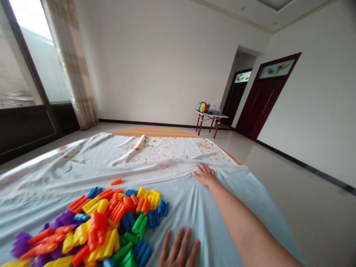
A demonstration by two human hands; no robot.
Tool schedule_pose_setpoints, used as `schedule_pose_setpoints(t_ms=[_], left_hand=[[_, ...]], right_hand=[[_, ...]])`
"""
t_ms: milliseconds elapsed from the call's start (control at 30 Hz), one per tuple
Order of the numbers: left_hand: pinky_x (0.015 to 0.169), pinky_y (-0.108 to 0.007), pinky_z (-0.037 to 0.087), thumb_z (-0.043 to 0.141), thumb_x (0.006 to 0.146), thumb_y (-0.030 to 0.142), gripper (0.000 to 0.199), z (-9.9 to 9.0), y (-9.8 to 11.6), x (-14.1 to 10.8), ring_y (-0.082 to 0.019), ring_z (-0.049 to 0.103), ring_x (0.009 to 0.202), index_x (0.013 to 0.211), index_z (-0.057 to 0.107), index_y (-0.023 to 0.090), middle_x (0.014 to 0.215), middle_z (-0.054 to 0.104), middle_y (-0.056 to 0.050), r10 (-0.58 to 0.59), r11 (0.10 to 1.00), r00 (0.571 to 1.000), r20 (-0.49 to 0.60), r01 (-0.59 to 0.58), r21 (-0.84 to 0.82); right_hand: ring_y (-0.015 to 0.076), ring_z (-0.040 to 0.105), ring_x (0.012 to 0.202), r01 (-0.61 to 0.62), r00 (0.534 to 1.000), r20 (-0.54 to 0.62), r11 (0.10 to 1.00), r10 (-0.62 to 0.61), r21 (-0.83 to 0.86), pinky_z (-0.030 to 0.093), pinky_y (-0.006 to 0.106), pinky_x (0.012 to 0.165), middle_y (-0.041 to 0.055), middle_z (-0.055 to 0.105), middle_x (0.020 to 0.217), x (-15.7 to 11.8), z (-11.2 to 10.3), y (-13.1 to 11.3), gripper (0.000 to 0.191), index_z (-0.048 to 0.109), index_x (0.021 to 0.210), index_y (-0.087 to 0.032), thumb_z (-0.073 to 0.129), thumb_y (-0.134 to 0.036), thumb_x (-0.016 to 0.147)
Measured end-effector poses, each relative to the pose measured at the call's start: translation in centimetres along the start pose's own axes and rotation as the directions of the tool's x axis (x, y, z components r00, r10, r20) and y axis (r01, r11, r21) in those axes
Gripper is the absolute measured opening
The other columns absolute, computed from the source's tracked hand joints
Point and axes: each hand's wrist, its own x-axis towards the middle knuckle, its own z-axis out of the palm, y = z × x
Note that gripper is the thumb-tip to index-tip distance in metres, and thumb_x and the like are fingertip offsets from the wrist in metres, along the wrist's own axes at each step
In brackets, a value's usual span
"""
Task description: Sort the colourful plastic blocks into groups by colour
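My left hand (179,250) lies at the bottom edge with its fingers spread on the pale blue cloth (183,207), and only its front part shows. Stretched farther out, my right hand (205,175) rests open where the blue cloth meets a white flowered cloth (178,152). Neither hand holds anything. Left of my left hand is a heap of plastic toy pieces (111,215) in red, orange, yellow, blue, green and purple, made of joined tube shapes. The nearest pieces are a dark blue one (143,252) and a green one (139,225). A single orange piece (116,182) lies apart beyond the heap.
The cloths cover a wooden table (155,131) whose rounded far edge shows. Creases run across both cloths. Beyond stands a small table (211,114) with a colourful bag (204,107) and a clear plastic bag on it. A window and curtain (71,63) are at left, dark red doors (264,98) at right.
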Motion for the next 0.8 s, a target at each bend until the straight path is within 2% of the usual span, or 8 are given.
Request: schedule_pose_setpoints(t_ms=[100, 167, 267, 333, 467, 633, 733, 800], left_hand=[[0.111, -0.034, 0.021, 0.039, 0.088, 0.040, 0.055, -0.4, -0.5, 0.4, -0.018, 0.055, 0.113, 0.142, 0.029, 0.033, 0.128, 0.058, -0.001, -0.009, 0.998, 0.999, 0.049, 0.012, -0.059], [0.110, -0.037, 0.025, 0.037, 0.087, 0.048, 0.060, -0.7, -0.5, 0.6, -0.020, 0.055, 0.115, 0.144, 0.023, 0.032, 0.131, 0.055, -0.004, -0.016, 0.990, 0.993, 0.116, 0.032, -0.134], [0.107, -0.042, 0.030, 0.032, 0.084, 0.059, 0.066, -1.5, -0.5, 1.1, -0.024, 0.050, 0.122, 0.144, 0.019, 0.035, 0.137, 0.048, -0.006, -0.031, 0.960, 0.967, 0.254, 0.099, -0.260], [0.107, -0.046, 0.031, 0.032, 0.085, 0.059, 0.063, -2.5, -0.6, 1.5, -0.026, 0.044, 0.127, 0.142, 0.021, 0.037, 0.142, 0.042, -0.005, -0.048, 0.924, 0.933, 0.356, 0.177, -0.338], [0.109, -0.053, 0.029, 0.030, 0.087, 0.055, 0.058, -5.5, -0.5, 2.7, -0.028, 0.033, 0.134, 0.141, 0.027, 0.036, 0.146, 0.035, -0.005, -0.083, 0.842, 0.869, 0.488, 0.323, -0.432], [0.109, -0.057, 0.029, 0.027, 0.089, 0.051, 0.055, -9.9, -0.3, 4.4, -0.028, 0.032, 0.135, 0.140, 0.033, 0.030, 0.146, 0.035, -0.009, -0.102, 0.800, 0.849, 0.519, 0.380, -0.465], [0.109, -0.052, 0.032, 0.030, 0.089, 0.051, 0.056, -12.8, -2.6, 4.6, -0.024, 0.035, 0.134, 0.139, 0.035, 0.029, 0.146, 0.038, -0.008, -0.198, 0.799, 0.858, 0.475, 0.422, -0.429], [0.109, -0.048, 0.032, 0.030, 0.089, 0.051, 0.054, -14.3, -5.9, 3.2, -0.021, 0.038, 0.132, 0.137, 0.039, 0.029, 0.144, 0.042, -0.005, -0.362, 0.773, 0.816, 0.451, 0.533, -0.345]], right_hand=[[0.0241, 0.000, 0.142, -0.022, 1.000, 0.007, 1.000, 0.022, 0.003, 0.001, 0.049, 0.111, 0.0007, 0.003, 0.156, 0.0, -0.2, -0.6, 0.079, 0.010, 0.147, -0.030, 0.012, -0.074, 0.081], [0.0247, 0.000, 0.142, -0.039, 0.999, -0.007, 0.999, 0.039, -0.003, -0.001, 0.050, 0.111, 0.0030, 0.005, 0.156, -0.5, -0.4, -1.1, 0.078, 0.012, 0.147, -0.029, 0.013, -0.073, 0.083], [0.0238, 0.004, 0.142, -0.052, 0.994, -0.095, 0.999, 0.051, -0.002, 0.002, 0.049, 0.111, 0.0064, 0.011, 0.155, -2.3, -0.4, -1.4, 0.071, 0.012, 0.147, -0.026, 0.018, -0.064, 0.088], [0.0228, 0.009, 0.142, -0.055, 0.984, -0.171, 0.998, 0.055, 0.004, 0.007, 0.047, 0.111, 0.0072, 0.015, 0.155, -4.3, -0.3, -0.7, 0.066, 0.015, 0.147, -0.025, 0.021, -0.058, 0.090], [0.0241, 0.015, 0.141, -0.096, 0.968, -0.238, 0.995, 0.085, -0.032, 0.013, 0.046, 0.111, 0.0063, 0.019, 0.154, -10.5, 0.5, 4.0, 0.063, 0.025, 0.145, -0.027, 0.022, -0.058, 0.090], [0.0304, 0.019, 0.139, -0.253, 0.935, -0.269, 0.966, 0.230, -0.056, 0.017, 0.051, 0.109, 0.0090, 0.024, 0.152, -18.5, 3.2, 12.0, 0.072, 0.031, 0.143, -0.024, 0.022, -0.066, 0.085], [0.0309, 0.022, 0.138, -0.283, 0.933, -0.247, 0.958, 0.262, -0.053, 0.019, 0.051, 0.109, 0.0091, 0.026, 0.151, -20.9, 5.1, 14.7, 0.074, 0.033, 0.142, -0.025, 0.023, -0.068, 0.083], [0.0298, 0.022, 0.139, -0.278, 0.938, -0.231, 0.959, 0.260, -0.047, 0.020, 0.051, 0.109, 0.0089, 0.027, 0.151, -21.4, 5.9, 15.4, 0.074, 0.032, 0.143, -0.025, 0.021, -0.068, 0.083]])
